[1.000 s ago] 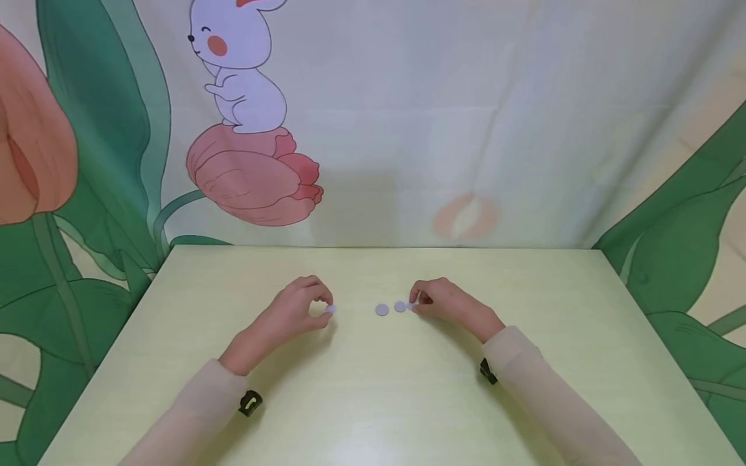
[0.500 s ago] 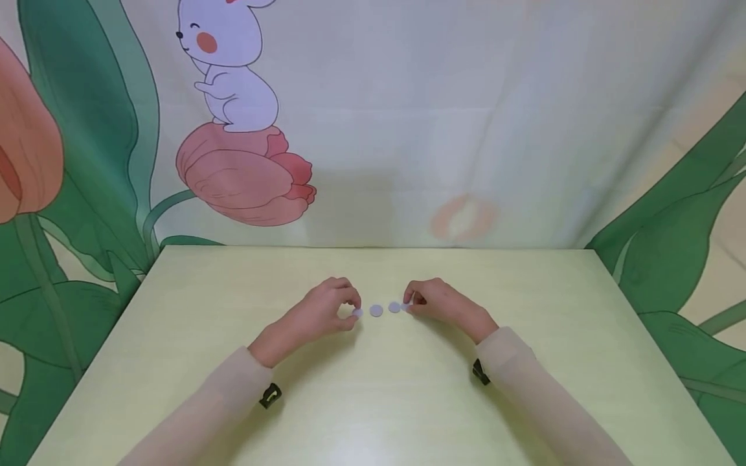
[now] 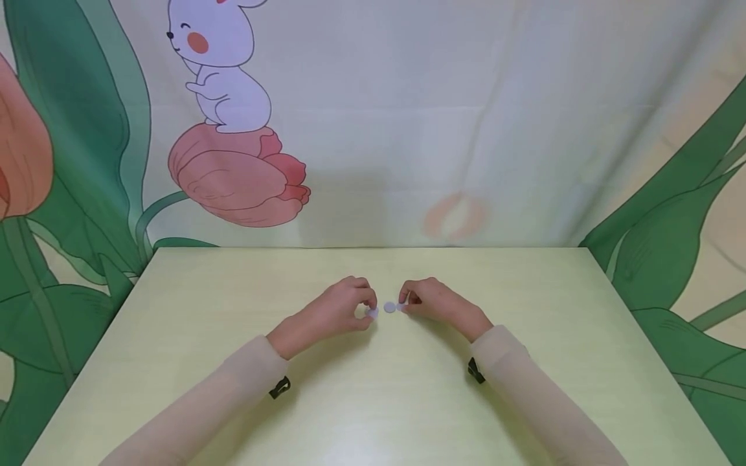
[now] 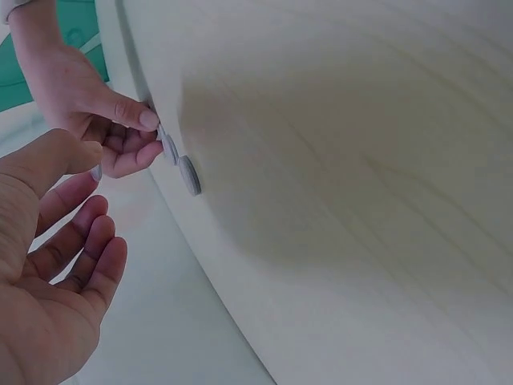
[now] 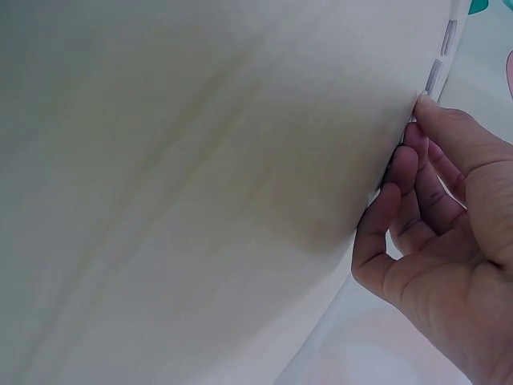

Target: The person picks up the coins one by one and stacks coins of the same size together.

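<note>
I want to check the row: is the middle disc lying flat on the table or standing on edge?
Flat. The middle disc shows its round face, resting on the table.

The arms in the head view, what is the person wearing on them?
Both arms wear long, pale beige sleeves, the left sleeve and the right sleeve reaching the wrists. A small black clip sits at the left cuff, another black clip at the right. The hands are bare.

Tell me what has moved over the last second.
The left hand slid right across the table, carrying its small disc up beside the middle disc. The right hand stayed put, fingers on the disc at its tips; the middle disc did not visibly move.
</note>
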Motion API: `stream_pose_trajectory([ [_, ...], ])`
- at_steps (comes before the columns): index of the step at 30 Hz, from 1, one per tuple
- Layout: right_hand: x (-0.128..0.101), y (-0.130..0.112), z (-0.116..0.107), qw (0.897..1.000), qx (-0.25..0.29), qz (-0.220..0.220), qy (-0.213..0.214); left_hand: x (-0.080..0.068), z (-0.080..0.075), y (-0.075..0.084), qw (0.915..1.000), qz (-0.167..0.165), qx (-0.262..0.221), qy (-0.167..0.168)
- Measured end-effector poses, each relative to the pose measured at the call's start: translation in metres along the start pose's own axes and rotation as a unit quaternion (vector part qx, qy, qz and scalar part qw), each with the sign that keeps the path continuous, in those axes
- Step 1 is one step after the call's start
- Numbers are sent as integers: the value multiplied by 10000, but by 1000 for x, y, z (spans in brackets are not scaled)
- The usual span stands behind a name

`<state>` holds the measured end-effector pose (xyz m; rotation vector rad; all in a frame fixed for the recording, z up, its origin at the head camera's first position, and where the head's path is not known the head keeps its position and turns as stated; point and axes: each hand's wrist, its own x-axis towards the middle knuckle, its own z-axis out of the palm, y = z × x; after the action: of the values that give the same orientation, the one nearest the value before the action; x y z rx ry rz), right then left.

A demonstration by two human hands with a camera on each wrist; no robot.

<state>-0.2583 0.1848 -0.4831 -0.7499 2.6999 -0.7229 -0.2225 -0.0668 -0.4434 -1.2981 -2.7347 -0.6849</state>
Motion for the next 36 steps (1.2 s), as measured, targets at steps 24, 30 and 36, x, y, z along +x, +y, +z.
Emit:
stream_pose_trajectory([
  [24, 1, 2, 1, 9998, -69, -181, -35, 22, 10, -1, 9983, -512, -70, -252],
  [30, -1, -1, -2, 9996, -120, -238, -64, 29, 11, -2, 9977, -606, -167, -269],
  [36, 0, -1, -2, 9995, -149, -270, -71, 40, 13, -4, 9961, -781, -208, -353],
])
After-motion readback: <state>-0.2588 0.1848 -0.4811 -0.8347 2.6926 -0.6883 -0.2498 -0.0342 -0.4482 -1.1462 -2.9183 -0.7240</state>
